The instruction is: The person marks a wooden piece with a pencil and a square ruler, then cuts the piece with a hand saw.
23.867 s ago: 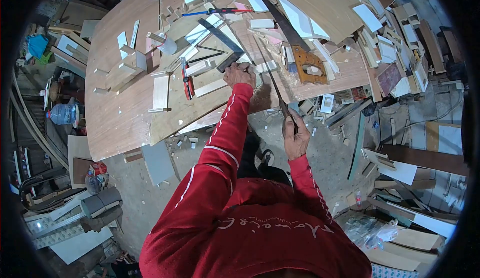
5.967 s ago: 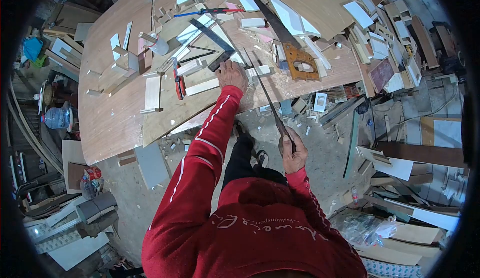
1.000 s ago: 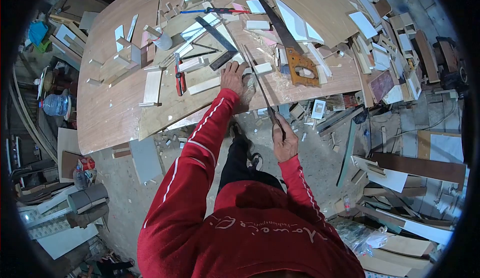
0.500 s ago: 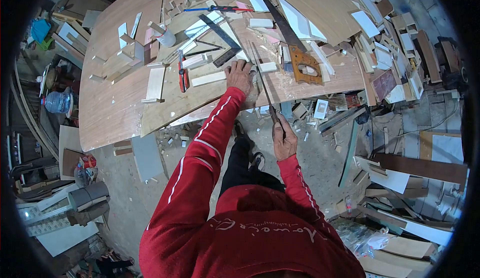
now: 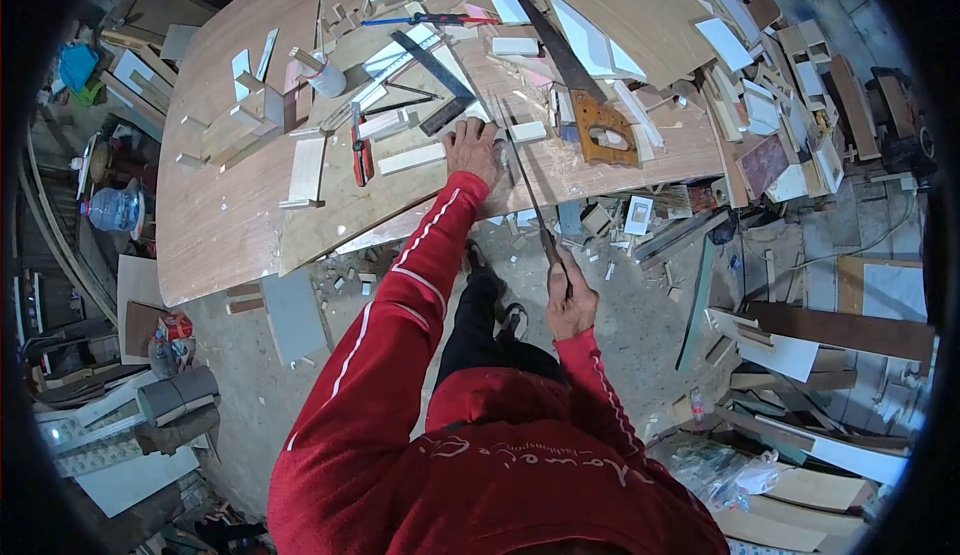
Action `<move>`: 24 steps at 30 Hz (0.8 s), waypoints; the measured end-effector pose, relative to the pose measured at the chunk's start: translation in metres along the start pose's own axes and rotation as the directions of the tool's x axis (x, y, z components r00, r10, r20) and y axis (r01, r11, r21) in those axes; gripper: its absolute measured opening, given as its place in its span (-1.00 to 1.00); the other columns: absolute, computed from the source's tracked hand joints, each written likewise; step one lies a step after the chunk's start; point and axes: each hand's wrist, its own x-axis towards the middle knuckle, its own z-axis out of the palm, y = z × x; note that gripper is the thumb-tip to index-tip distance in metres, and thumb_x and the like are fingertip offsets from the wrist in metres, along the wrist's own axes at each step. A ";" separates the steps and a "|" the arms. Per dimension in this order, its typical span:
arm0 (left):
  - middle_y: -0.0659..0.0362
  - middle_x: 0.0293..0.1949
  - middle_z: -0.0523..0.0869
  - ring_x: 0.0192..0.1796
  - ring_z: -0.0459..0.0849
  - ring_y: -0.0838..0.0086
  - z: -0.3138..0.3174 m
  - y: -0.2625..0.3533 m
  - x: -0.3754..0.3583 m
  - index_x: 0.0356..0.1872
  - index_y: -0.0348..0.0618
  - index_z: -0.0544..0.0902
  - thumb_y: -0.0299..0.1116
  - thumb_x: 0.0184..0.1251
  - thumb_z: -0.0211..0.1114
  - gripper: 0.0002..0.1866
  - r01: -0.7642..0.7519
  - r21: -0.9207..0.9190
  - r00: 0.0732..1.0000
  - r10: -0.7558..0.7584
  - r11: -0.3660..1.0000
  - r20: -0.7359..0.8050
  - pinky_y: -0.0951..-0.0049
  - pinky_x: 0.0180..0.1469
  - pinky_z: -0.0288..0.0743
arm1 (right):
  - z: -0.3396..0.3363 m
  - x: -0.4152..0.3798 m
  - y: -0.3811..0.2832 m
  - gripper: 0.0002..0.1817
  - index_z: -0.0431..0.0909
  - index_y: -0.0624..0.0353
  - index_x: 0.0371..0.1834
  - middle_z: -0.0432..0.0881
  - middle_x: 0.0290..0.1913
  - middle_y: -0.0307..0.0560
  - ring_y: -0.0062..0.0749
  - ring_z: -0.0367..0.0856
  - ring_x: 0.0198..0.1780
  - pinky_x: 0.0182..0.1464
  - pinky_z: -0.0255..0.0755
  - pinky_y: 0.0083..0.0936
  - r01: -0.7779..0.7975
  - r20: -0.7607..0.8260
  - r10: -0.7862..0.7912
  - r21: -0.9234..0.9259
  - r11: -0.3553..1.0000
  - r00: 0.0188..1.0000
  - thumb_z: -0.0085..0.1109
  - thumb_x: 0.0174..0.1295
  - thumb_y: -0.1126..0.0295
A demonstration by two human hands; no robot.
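My right hand (image 5: 572, 297) is wrapped round the handle of a handsaw (image 5: 527, 180), just off the table's front edge. The saw is seen nearly edge-on, its blade running away over the table. Left of the blade, my left hand (image 5: 474, 150) presses down with bent fingers on a pale wood strip (image 5: 412, 159). A light piece of wood (image 5: 527, 132) shows right of the blade; whether it is the same strip is hidden by the hand. A metal try square (image 5: 440, 77) lies beyond my left hand. Near it is a red utility knife (image 5: 361, 147).
A second handsaw with a wooden handle (image 5: 604, 131) lies to the right on the table (image 5: 225, 245). A white glue bottle (image 5: 326, 77) stands at the left, near a wooden assembly with pegs (image 5: 250, 120). Offcuts (image 5: 745, 105) pile up at the right. Boards (image 5: 840, 333) lean below.
My right hand has drawn the handsaw slightly back toward my body. My left hand stays pressed on the wood strip. The view has shifted a little.
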 end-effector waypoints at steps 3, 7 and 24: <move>0.12 -0.07 0.47 0.09 0.39 0.22 -0.005 0.002 0.000 -0.13 -0.03 0.58 -0.28 0.06 0.33 -0.69 0.019 -0.016 1.000 -0.019 1.000 0.017 0.11 0.09 0.18 | -0.002 -0.002 -0.006 -0.67 0.54 0.18 0.16 0.71 -0.28 -0.01 -0.67 0.52 -0.39 -0.34 0.44 -0.60 -0.018 0.003 0.017 0.012 1.000 1.000 0.03 0.40 0.34; 0.12 -0.04 0.45 0.10 0.38 0.20 -0.005 0.002 0.002 -0.01 -0.05 0.55 -0.25 0.08 0.31 -0.59 0.017 0.017 0.998 -0.018 1.000 0.061 0.07 0.07 0.19 | 0.006 0.005 -0.001 -0.69 0.56 0.15 0.14 0.67 -0.42 0.00 -0.68 0.46 -0.49 -0.44 0.40 -0.58 0.023 -0.041 -0.024 -0.014 1.000 0.999 0.04 0.39 0.33; 0.16 -0.08 0.48 0.06 0.40 0.24 -0.001 0.001 0.002 -0.11 0.00 0.59 -0.33 -0.05 0.34 -0.63 0.000 -0.031 1.000 0.000 1.000 -0.014 0.15 0.05 0.18 | 0.026 0.002 0.023 -0.68 0.54 0.02 0.16 0.53 -0.59 -0.09 -0.66 0.36 -0.61 -0.54 0.31 -0.57 0.015 -0.075 -0.010 0.068 0.998 0.997 0.04 0.36 0.42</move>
